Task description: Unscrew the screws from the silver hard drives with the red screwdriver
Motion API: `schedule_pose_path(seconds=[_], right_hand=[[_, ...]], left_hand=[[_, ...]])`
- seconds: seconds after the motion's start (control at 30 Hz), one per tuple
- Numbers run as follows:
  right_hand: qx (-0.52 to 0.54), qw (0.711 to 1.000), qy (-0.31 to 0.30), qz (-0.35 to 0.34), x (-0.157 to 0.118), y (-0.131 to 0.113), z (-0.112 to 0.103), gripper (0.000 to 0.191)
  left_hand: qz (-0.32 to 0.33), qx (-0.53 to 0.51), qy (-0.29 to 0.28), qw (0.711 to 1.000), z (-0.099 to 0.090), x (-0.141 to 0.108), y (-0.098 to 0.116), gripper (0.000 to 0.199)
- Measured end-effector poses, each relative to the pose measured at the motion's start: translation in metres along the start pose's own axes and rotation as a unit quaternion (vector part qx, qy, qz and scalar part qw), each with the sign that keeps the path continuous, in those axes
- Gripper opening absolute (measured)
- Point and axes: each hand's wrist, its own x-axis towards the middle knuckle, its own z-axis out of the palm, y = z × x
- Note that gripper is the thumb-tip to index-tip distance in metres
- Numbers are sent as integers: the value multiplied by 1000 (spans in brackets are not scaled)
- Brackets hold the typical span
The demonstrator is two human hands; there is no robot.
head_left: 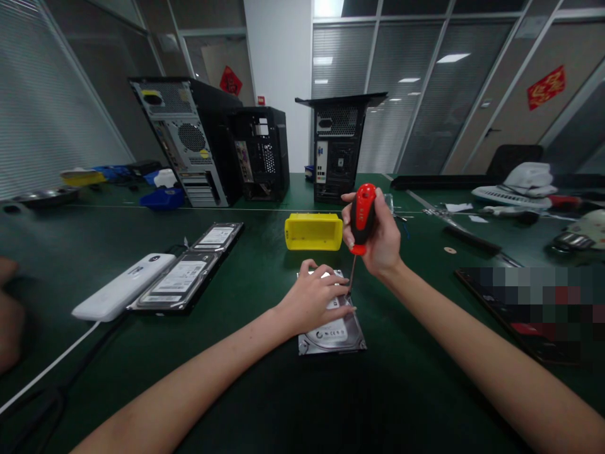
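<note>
A silver hard drive (333,337) lies flat on the green table, its label partly covered. Across its upper part rests my left hand (317,299), fingers spread and pressing on the drive. My right hand (378,236) is wrapped round the handle of a red and black screwdriver (363,217). The screwdriver's thin shaft points down, and its tip meets the drive's right edge near my left fingertips; the exact contact point is too small to make out. Just beyond the drive, a yellow bin (313,233) lies with its opening towards me.
Two more hard drives (182,277) and a white power bank (125,287) with a cable lie at left. Computer cases (196,145) stand at the back. A dark tray (491,309) and tools are at right. Part of a person's arm (9,315) shows at the left edge.
</note>
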Motion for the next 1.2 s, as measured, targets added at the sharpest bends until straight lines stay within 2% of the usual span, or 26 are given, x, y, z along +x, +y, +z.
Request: schedule_pose_path(seconds=[0.17,0.4,0.6,0.83,0.97,1.07,1.2], right_hand=[[-21,1000,17,-9,-2,0,2,32],[-25,999,30,-24,0,2,2,28],[-19,1000,10,4,-2,2,1,46],[-59,996,60,-21,-2,2,3,35],[-103,991,80,-14,-3,2,3,37],[-134,984,110,-41,-2,3,3,36],[-151,979,116,-73,-3,2,3,23]], left_hand=[[2,5,-1,1000,0,0,0,33],[-1,15,-8,1000,-2,0,1,33],[-4,13,-13,1000,-3,0,1,34],[-7,3,-17,1000,-4,1,2,34],[-12,-3,-22,1000,-4,1,2,34],[-12,-8,-18,1000,-3,1,1,33],[-18,-20,-9,1000,-3,1,1,31]])
